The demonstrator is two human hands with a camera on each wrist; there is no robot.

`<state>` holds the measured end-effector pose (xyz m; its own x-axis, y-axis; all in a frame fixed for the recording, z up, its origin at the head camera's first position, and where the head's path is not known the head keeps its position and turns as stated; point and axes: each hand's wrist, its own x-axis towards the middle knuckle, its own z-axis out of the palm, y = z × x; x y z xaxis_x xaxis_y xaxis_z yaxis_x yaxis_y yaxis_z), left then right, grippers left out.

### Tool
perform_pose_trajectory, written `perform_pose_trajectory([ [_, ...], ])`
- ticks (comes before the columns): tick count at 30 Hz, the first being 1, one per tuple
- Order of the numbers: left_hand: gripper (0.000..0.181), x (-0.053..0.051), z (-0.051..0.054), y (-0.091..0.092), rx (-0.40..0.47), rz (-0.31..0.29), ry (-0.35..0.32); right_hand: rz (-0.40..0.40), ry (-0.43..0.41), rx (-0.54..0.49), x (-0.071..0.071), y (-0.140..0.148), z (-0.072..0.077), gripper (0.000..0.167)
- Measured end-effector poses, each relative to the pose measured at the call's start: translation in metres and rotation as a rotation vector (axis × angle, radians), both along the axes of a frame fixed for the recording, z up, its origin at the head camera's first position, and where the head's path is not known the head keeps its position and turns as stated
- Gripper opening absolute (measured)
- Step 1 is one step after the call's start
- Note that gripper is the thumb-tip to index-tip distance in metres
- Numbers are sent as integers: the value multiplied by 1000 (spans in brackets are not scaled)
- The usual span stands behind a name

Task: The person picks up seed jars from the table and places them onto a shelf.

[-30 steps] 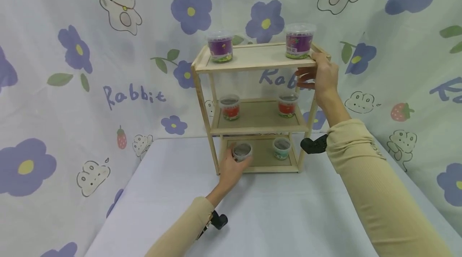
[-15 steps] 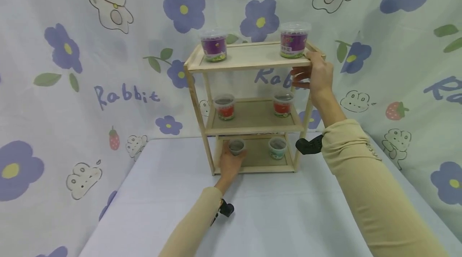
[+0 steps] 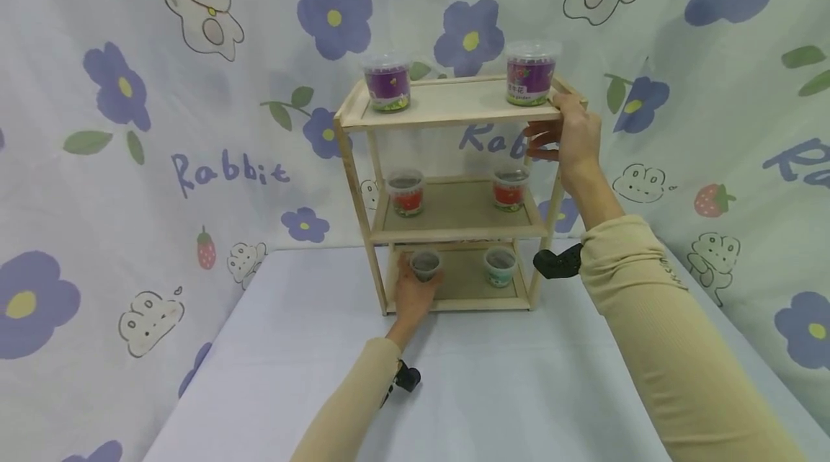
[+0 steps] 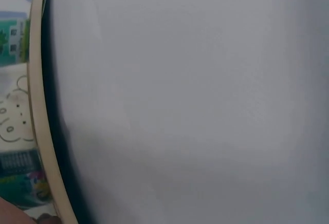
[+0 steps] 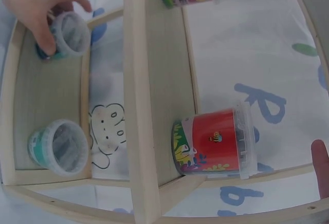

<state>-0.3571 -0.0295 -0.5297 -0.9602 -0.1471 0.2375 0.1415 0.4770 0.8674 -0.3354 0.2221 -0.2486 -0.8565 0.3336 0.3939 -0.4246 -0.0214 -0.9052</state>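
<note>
A three-tier wooden shelf rack (image 3: 447, 233) stands on the white-covered table. My left hand (image 3: 413, 296) holds a small clear-lidded plastic tub (image 3: 426, 265) at the left of the bottom tier. In the right wrist view that left hand (image 5: 38, 3) has its thumb and fingers round the tub (image 5: 72, 35). My right hand (image 3: 576, 136) grips the top tier's right end, thumb above and fingers below the board. A teal-labelled tub (image 3: 500, 269) sits at the bottom right. In the left wrist view little of the hand shows, beside the rack's pale wooden edge (image 4: 43, 111).
Two red-labelled tubs stand on the middle tier, one left (image 3: 407, 195) and one right (image 3: 510, 191). Two larger purple-labelled tubs occupy the top tier, left (image 3: 387, 85) and right (image 3: 530, 76). A patterned cloth (image 3: 246, 123) hangs behind the rack.
Over the first half second my left hand moves the tub slightly back on the bottom tier, then stays nearly still. My right hand keeps its place on the rack. The head view shifts slightly.
</note>
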Motion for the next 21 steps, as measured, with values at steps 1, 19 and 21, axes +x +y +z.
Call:
perform_pose_trajectory([
  [1,94,1,0,-1,6,-9,-7,0,-4,7,0,1,-1,40],
  [19,77,48,9,-35,-136,-207,189,165,-72,286,1,41,-52,77],
  [21,64,51,16,-47,-160,-246,246,188,-81,390,7,57,-77,77],
])
